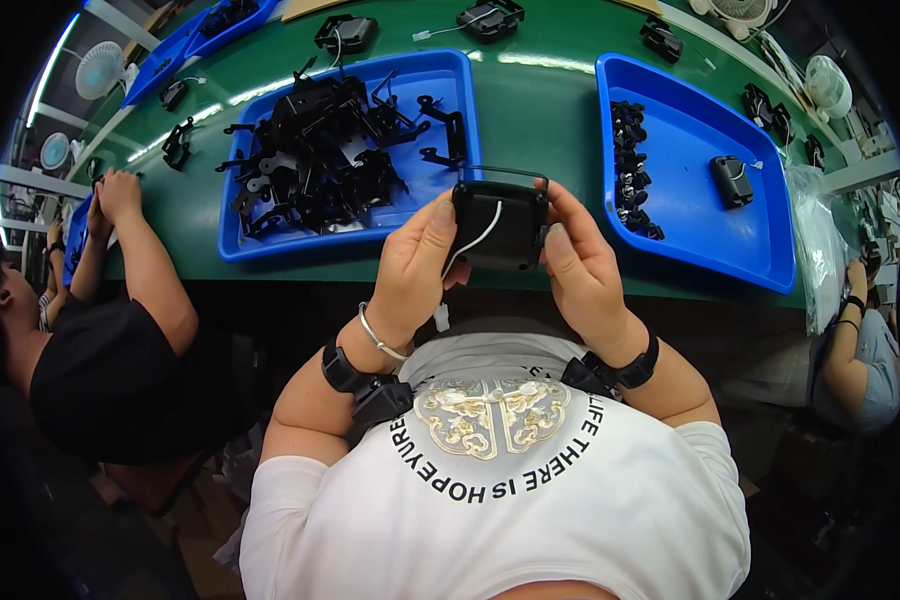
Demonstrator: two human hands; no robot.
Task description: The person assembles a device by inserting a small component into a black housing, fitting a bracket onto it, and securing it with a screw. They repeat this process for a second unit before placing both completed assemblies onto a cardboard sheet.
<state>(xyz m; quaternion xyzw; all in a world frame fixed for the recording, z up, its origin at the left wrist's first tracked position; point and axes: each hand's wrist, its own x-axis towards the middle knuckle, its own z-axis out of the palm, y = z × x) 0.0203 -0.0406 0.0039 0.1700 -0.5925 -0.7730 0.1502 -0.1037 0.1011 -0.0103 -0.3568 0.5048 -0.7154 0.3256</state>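
The fingers of the left hand (416, 262) and right hand (586, 266) pinched a black rectangular housing (520, 228) at opposite sides, near the front edge of the green bench (540, 110). Its white cable (487, 230) curved leftward. The left blue tray (473, 120) held black brackets (335, 135); the right blue tray (692, 200) held a similar black unit (734, 186).

table (540, 118): green, glossy.
upper left fan (99, 70): white, bluish blades.
lower left fan (55, 151): bluish, below the first.
right fan (828, 87): white, round cage, beyond the table.
top fan (738, 8): pale, cut off at the upper rim.
light tube (50, 72): lit, far left.
left co-worker (110, 380): black shirt, beside the table.
right co-worker (878, 370): grey-blue top, dark wristband (855, 302).
bag (815, 235): clear plastic, draped over the table's right end.
cardboard (202, 560): brown, low on the left.
strip (315, 8): tan, far edge of the table.
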